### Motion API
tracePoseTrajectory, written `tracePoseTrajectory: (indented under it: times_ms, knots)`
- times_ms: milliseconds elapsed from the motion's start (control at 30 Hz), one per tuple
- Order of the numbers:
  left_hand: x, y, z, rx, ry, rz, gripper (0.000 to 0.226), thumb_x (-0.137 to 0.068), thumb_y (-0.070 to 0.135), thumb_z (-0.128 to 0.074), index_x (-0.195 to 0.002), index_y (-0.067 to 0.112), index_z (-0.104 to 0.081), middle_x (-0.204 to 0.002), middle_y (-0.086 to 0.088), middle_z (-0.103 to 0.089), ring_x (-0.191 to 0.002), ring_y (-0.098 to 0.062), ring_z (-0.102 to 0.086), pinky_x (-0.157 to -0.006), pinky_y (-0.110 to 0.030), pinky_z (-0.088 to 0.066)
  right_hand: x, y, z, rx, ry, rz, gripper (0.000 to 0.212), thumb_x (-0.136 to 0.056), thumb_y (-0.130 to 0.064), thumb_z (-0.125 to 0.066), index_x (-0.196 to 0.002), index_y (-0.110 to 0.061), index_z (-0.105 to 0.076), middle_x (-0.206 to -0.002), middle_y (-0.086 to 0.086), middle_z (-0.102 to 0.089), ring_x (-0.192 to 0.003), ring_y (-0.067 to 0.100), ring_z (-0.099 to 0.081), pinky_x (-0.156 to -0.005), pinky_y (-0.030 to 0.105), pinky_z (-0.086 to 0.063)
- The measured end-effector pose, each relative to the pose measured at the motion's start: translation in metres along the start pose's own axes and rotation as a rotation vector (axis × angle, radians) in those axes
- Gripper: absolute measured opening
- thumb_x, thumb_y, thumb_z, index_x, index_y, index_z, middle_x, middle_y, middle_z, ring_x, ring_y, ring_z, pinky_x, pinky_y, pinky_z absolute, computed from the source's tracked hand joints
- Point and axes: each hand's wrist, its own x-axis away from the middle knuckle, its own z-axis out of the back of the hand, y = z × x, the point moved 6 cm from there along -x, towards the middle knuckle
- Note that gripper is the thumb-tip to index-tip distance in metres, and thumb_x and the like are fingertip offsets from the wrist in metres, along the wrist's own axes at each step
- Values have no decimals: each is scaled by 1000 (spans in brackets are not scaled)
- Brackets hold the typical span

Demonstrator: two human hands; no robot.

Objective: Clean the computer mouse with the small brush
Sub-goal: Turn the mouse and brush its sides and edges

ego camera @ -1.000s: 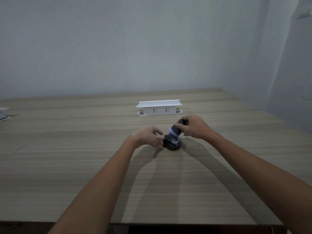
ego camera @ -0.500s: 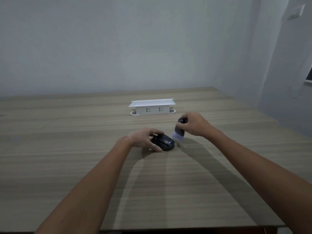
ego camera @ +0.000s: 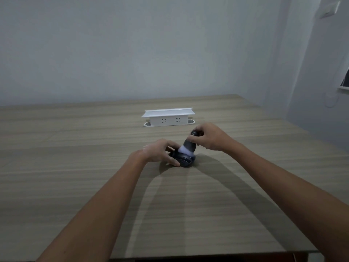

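A dark computer mouse [ego camera: 184, 160] lies on the wooden table [ego camera: 94, 176] near its middle. My left hand [ego camera: 160, 152] grips the mouse from its left side, thumb at the front and fingers over the back. My right hand [ego camera: 209, 137] holds a small brush [ego camera: 189, 145] with a dark handle and pale bristles. The brush is tilted, and its bristles press on the top of the mouse.
A white socket box [ego camera: 168, 118] stands on the table behind the hands. The table's near edge runs along the bottom of the view and its right edge slants back toward the wall. A wall switch [ego camera: 329, 9] sits high at the right.
The brush had been lifted off to the right of the mouse half a second ago. Now its bristles are back down on the mouse's top. My left hand still holds the mouse.
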Motion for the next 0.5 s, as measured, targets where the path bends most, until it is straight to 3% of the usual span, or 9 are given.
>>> tracePoseTrajectory:
  times_ms: [100, 233, 367, 433, 500]
  knots:
    - [0, -1, 0, -16, 4, 12, 71, -74, 25, -88, -139, 16, -59, -136, -1, -64, -125, -18, -59, -99, -27, -46, -3, 3, 6, 122, 52, 3, 26, -84, -19, -66, -69, 2, -63, -57, 3, -54, -53, 14, -43, -55, 28, -33]
    - [1, -1, 0, -24, 3, 7, 58, -74, 24, -87, -129, 18, -67, -128, 1, -69, -120, -19, -63, -99, -29, -49, 0, -3, -1, -28, -17, 27, 36, -85, -33, -67, -74, 1, -65, -60, 13, -59, -51, 13, -45, -50, 27, -39]
    - [3, -2, 0, -47, 20, 22, 69, -73, 28, -88, -136, 18, -62, -130, 1, -68, -120, -18, -63, -105, -34, -49, 2, 3, 9, 138, 41, -6, 29, -86, -20, -66, -69, 4, -64, -61, 11, -61, -54, 16, -43, -53, 29, -33]
    - [5, -2, -1, -49, 23, 24, 68, -73, 28, -88, -135, 18, -63, -129, 2, -68, -119, -17, -64, -105, -35, -49, 5, -2, 12, 80, 51, 6, 31, -86, -22, -67, -65, 0, -61, -54, 3, -53, -49, 12, -40, -50, 25, -31]
    - [6, -1, -1, -46, 31, 8, 61, -73, 27, -88, -129, 19, -67, -125, 3, -71, -115, -17, -66, -103, -36, -51, 11, -8, 6, -59, -28, 25, 31, -88, -26, -68, -71, 1, -66, -55, -1, -53, -46, 7, -43, -48, 22, -38]
